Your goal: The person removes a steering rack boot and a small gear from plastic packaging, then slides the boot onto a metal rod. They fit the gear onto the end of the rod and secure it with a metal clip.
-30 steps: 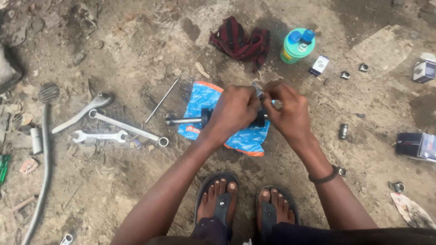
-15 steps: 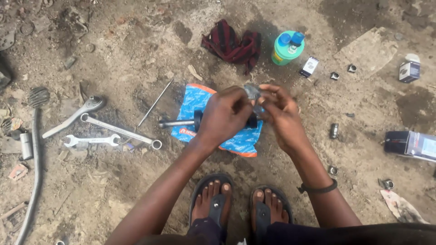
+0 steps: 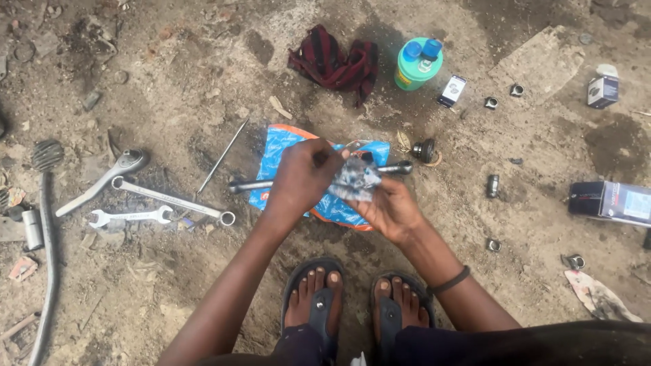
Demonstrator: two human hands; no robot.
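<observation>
Both hands work a small grey wrapper over the blue bag.
Left hand (image 3: 302, 177) and right hand (image 3: 386, 207) pinch the wrapper (image 3: 354, 180), seemingly half opened; wrenches (image 3: 163, 203) lie untouched at left.

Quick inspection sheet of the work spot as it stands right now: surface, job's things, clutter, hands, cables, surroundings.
Surface: bare dirt ground, stained dark in patches.
Job's things: small grey crumpled piece held between both hands; blue plastic bag on the ground under them; long metal bar lying across it.
Clutter: three wrenches at left, thin rod, small boxes, scattered metal nuts.
Hands: left hand pinches the piece from above; right hand cradles it from below.
Cables: dark hose along the left edge.
Surroundings: red-black cloth, green bottle, sandalled feet.
</observation>
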